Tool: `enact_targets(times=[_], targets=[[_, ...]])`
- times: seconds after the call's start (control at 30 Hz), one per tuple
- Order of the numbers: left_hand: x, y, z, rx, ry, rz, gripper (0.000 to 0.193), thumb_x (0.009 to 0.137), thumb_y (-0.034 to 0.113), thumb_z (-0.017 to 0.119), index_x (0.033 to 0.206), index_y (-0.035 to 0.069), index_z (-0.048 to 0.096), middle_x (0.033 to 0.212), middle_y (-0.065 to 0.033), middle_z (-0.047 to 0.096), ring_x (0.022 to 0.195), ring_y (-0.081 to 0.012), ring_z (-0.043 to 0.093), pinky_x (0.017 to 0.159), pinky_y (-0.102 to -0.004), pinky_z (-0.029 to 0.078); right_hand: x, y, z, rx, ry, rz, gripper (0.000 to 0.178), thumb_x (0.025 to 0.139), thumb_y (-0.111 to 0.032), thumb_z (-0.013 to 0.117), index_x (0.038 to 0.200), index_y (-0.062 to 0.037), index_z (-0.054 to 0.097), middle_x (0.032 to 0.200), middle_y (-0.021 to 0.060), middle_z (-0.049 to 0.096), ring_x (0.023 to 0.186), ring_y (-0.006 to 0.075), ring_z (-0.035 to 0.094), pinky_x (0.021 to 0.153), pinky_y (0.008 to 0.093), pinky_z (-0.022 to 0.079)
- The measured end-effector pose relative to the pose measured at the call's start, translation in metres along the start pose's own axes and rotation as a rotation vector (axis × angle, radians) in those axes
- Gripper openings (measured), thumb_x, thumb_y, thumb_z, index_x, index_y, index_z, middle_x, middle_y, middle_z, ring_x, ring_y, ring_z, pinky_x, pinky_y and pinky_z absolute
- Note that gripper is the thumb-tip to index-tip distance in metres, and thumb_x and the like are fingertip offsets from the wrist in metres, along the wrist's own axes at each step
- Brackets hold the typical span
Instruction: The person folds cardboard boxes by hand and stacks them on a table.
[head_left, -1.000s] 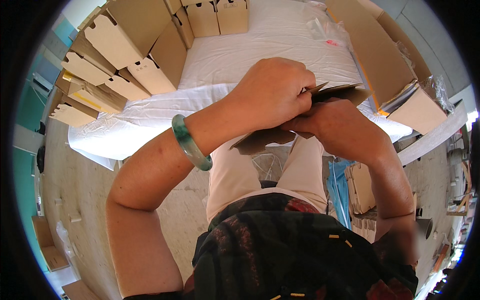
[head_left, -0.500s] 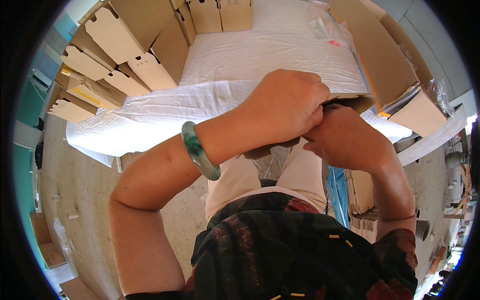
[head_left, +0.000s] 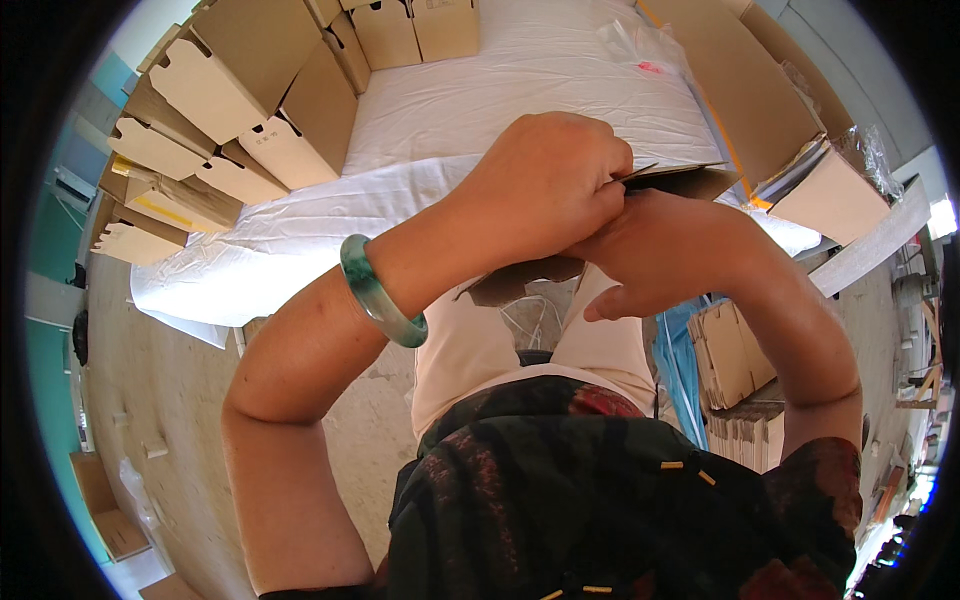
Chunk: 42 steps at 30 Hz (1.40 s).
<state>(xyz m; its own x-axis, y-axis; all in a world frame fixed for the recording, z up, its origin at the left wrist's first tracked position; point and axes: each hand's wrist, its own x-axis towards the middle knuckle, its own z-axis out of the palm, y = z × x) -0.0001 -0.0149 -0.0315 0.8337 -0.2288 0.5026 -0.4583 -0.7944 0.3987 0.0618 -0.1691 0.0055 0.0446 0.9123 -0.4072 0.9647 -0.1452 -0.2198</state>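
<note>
In front of my lap is a piece of brown folded cardboard [head_left: 690,181], mostly hidden behind my hands; a lower flap [head_left: 522,278] shows beneath my left wrist. My left hand [head_left: 562,182] is closed in a fist on its upper edge, with a green-and-white bangle [head_left: 382,290] on that wrist. Crossing close against it, my right hand [head_left: 675,245] reaches to the cardboard from the right. Its thumb stands out away from the fingers, whose tips are hidden under the left hand.
A table with a white cloth [head_left: 430,120] spans the far side. Several brown cardboard boxes [head_left: 310,125] stand at its left. A large open carton [head_left: 745,90] is at the right, with clear plastic [head_left: 640,45] beside it. Flat cardboard stacks [head_left: 730,355] lie low on the right.
Both hands and the cardboard have shifted a little up and left in the picture. The right hand's thumb now sits farther from the fingers, and more of the lower flap shows.
</note>
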Motion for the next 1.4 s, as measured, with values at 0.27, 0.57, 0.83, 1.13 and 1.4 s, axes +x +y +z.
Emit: enact_targets(times=[0.27,0.57,0.83,1.13,1.4], targets=[[0.005,-0.022,-0.010,0.223,0.171,0.053,0.013,0.078,0.015,0.060,0.081,0.002,0.063,0.077,-0.0134,0.060,0.071,-0.0331,0.059,0.063,-0.0397,0.048,0.001,-0.006,0.031,-0.060,0.060,-0.048,0.034,0.079,-0.009,0.062,0.112,-0.0064,0.064,0.097,0.0150,0.069,0.094,0.0322,0.066,0.081,0.0444,0.052],[0.005,-0.012,-0.021,0.127,0.158,-0.078,0.013,0.078,0.013,0.062,0.083,0.000,0.062,0.073,-0.0135,0.058,0.064,-0.0300,0.056,0.060,-0.0364,0.045,-0.021,-0.030,0.045,-0.230,0.189,-0.053,0.034,0.081,-0.022,0.068,0.112,-0.0081,0.065,0.102,0.0050,0.066,0.105,0.0234,0.060,0.104,0.0448,0.037],[-0.001,-0.022,-0.038,0.024,0.239,-0.382,0.014,0.080,0.011,0.066,0.085,-0.002,0.062,0.070,-0.0079,0.059,0.062,-0.0133,0.054,0.058,-0.0275,0.044,-0.047,-0.029,0.047,-0.258,0.621,0.087,0.026,0.073,-0.014,0.073,0.098,-0.0098,0.068,0.119,0.0049,0.063,0.127,0.0227,0.050,0.115,0.0502,0.025],[-0.002,-0.037,-0.024,-0.307,0.432,-0.421,0.030,0.083,0.005,0.062,0.114,0.004,0.065,0.113,-0.0078,0.064,0.091,-0.0133,0.059,0.073,-0.0258,0.048,-0.048,-0.010,0.051,0.034,0.853,0.251,0.027,0.073,-0.022,0.079,0.092,-0.0084,0.065,0.150,0.0129,0.038,0.141,0.0322,0.033,0.114,0.0490,0.026],[-0.007,-0.059,-0.031,-0.284,0.349,-0.303,0.017,0.084,0.007,0.065,0.101,0.004,0.068,0.124,-0.0154,0.059,0.111,-0.0243,0.058,0.090,-0.0323,0.045,-0.040,0.029,0.043,0.068,1.028,0.263,0.037,0.065,-0.029,0.085,0.086,-0.0072,0.064,0.151,0.0144,0.037,0.139,0.0395,0.035,0.106,0.0512,0.035]])
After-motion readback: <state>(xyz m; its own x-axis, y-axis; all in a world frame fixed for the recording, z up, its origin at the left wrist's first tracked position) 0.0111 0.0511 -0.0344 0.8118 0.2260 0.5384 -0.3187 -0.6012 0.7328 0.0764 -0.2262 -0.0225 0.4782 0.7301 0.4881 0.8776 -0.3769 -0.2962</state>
